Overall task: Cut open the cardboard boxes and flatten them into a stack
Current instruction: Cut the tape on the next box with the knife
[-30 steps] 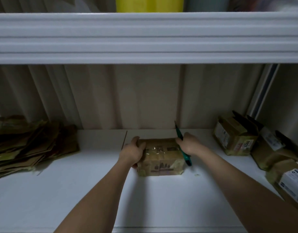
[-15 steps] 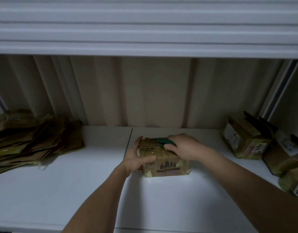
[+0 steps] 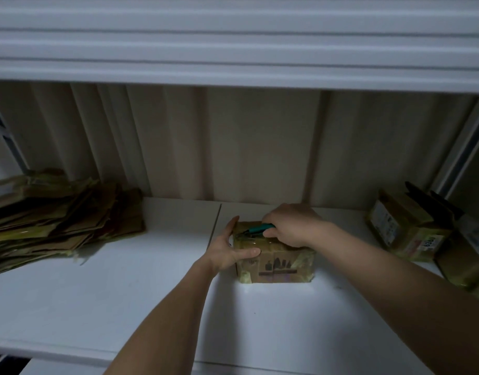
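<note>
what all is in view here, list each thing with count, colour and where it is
taped box: one, brown with yellowish tape, middle of the shelf
cutter: one, green, on top of the taped box
flattened cardboard stack: one pile, brown, left end of the shelf
unopened boxes: several, brown with white labels, right end; exact count unclear
shelf: one, white, under everything
upper shelf edge: one, white, overhead
left hand: steadies the taped box's left side
right hand: grips the cutter

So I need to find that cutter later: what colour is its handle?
Teal-green handle, gripped in the right hand; head view.
</note>
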